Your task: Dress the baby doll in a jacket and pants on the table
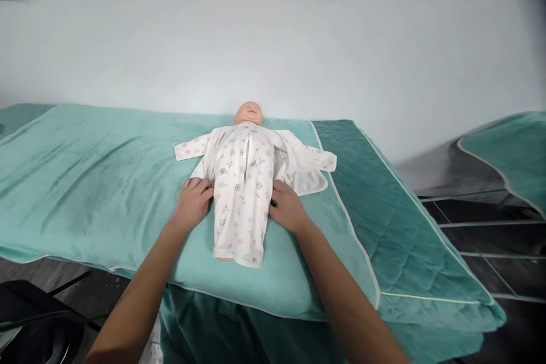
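Observation:
A baby doll [248, 112] lies on its back on the mint-green cover, head toward the wall. White printed baby pants [239, 193] are spread lengthwise over its front, from the neck down to the feet. Beneath them is a white printed baby shirt [301, 162], its sleeves stretched out to both sides and its right flap folded outward. My left hand [194, 202] is closed at the left edge of the pants, beside the shirt's lower edge. At the opposite edge, my right hand [288, 205] has curled fingers on the cloth. Fingertips are partly hidden; a small dark spot shows by the right thumb.
The mint-green cover [85, 182] lies over a darker quilted bedspread [384, 227]. A white wall [273, 51] runs behind the bed. Another green-covered surface [512, 153] stands to the right, and a black chair [38, 313] is at lower left.

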The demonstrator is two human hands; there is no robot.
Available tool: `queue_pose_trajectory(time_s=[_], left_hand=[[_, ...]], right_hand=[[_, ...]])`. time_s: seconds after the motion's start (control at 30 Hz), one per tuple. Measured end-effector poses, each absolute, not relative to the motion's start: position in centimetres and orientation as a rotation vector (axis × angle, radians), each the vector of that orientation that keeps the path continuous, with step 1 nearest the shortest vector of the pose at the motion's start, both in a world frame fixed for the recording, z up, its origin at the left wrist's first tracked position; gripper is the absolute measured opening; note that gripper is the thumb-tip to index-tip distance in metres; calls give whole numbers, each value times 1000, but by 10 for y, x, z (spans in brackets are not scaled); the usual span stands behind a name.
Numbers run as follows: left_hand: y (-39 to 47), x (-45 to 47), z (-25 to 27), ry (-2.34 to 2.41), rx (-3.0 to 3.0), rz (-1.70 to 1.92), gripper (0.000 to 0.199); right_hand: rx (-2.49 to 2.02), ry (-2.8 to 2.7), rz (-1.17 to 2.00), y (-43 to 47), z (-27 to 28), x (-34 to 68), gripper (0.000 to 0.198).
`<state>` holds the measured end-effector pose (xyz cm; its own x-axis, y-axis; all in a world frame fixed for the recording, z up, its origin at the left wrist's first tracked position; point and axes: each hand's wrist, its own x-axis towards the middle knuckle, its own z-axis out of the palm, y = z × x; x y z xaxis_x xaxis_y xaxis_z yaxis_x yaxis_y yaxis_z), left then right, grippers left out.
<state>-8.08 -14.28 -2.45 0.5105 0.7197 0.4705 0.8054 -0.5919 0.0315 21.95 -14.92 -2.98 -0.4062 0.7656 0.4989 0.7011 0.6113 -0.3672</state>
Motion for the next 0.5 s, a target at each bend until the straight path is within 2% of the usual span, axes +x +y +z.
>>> queue_pose_trajectory(time_s=[0.17, 0.3, 0.37, 0.5], left_hand=[[-140, -82, -22, -1318, -2691, -733, 26], [-133, -83, -22, -1543, -2676, -978, 20], [-127, -83, -24, -1717, -2545, -1066, 24], [-112, -78, -28, -1981, -2279, -956, 46]], right_hand=[[-1146, -2190, 194, -170, -28, 226, 18], [-1158, -1991, 412, -179, -29, 232, 18], [-1251, -1788, 426, -175, -32, 240, 17], [-1592, -1505, 133, -150, -38, 270, 24]])
